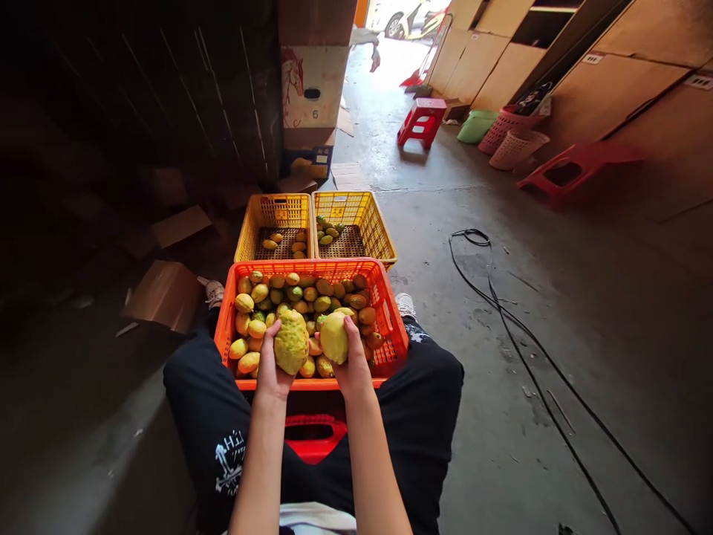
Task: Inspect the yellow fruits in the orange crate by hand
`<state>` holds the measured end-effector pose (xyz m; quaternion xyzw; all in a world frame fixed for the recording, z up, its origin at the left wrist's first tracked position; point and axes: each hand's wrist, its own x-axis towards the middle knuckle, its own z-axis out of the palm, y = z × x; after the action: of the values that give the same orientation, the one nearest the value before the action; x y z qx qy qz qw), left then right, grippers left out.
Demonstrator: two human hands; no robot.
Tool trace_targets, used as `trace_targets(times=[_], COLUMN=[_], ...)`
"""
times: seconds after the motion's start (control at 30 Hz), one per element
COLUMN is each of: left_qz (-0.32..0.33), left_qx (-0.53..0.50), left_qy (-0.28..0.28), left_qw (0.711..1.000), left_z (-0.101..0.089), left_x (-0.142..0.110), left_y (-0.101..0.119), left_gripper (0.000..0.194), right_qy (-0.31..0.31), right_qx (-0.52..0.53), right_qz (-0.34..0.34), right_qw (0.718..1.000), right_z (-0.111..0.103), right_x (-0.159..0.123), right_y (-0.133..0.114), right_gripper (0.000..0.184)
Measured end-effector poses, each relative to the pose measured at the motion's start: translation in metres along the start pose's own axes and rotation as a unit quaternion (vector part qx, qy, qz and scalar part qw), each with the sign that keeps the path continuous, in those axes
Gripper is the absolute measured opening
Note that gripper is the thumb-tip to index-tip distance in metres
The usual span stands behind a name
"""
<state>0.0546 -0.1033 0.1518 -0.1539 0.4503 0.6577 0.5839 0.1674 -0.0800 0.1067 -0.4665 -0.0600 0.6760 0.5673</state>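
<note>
My left hand (274,362) is closed around a bumpy, yellow-green fruit (292,342) that looks like a papaya. A smoother, paler papaya (335,338) is gripped in my right hand (355,357), its thumb along the side. Both fruits are held side by side, a small gap between them, over an orange plastic crate (312,384). Many yellow and green papayas (321,304) fill this crate, which sits between my knees. Two yellow crates stand just beyond it. The left yellow crate (245,227) holds several yellow fruits; the right yellow crate (383,230) holds greener ones.
Stacked cartons (315,89) rise behind the yellow crates. A loose cardboard box (165,296) lies to the left. Black cable (504,316) runs across the floor on the right. Farther off are a red stool (422,122), a green basin (477,126) and pink baskets (518,147).
</note>
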Motion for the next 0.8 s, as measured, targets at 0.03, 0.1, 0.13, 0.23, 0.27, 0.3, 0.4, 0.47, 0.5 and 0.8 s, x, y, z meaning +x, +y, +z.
trace_targets(times=[0.03, 0.1, 0.13, 0.23, 0.27, 0.3, 0.4, 0.47, 0.5, 0.8], left_qz=[-0.004, -0.013, -0.016, -0.021, -0.021, -0.023, -0.043, -0.066, -0.076, -0.052], left_qx=[0.001, 0.0, 0.0, -0.002, -0.003, -0.003, 0.004, 0.004, 0.001, 0.016], left_qy=[0.001, 0.001, 0.002, 0.002, 0.003, 0.004, 0.007, 0.011, 0.012, -0.019], left_qw=[1.0, 1.0, 1.0, 1.0, 1.0, 1.0, 0.999, 0.998, 0.997, 0.998], left_z=[0.001, 0.002, 0.002, 0.003, 0.003, 0.004, 0.006, 0.007, 0.006, -0.007], left_x=[-0.001, -0.003, -0.004, -0.005, -0.005, -0.005, -0.004, -0.004, -0.003, 0.007], left_y=[0.0, 0.001, 0.001, 0.002, 0.001, 0.001, 0.001, 0.001, 0.001, 0.001], left_gripper=[0.016, 0.015, 0.015, 0.014, 0.014, 0.013, 0.014, 0.021, 0.025, 0.037], right_qy=[-0.001, -0.016, -0.027, -0.043, -0.036, -0.026, -0.001, -0.006, -0.013, -0.089], right_qx=[-0.006, -0.019, -0.024, -0.024, -0.019, -0.012, 0.004, 0.003, -0.002, -0.028], right_qz=[-0.003, -0.006, -0.007, -0.006, -0.001, 0.007, 0.028, 0.021, 0.015, -0.002], right_qw=[1.0, 1.0, 0.999, 0.999, 0.999, 1.0, 1.0, 1.0, 1.0, 0.996], right_z=[-0.001, -0.001, -0.001, 0.0, 0.001, 0.003, 0.006, 0.006, 0.005, -0.007], right_x=[0.0, 0.0, 0.0, -0.003, -0.004, -0.004, -0.005, -0.004, -0.004, 0.0], right_y=[0.0, -0.001, -0.002, -0.007, -0.007, -0.008, -0.005, -0.002, -0.001, -0.001], right_gripper=[0.064, 0.06, 0.057, 0.055, 0.057, 0.06, 0.067, 0.068, 0.068, 0.06])
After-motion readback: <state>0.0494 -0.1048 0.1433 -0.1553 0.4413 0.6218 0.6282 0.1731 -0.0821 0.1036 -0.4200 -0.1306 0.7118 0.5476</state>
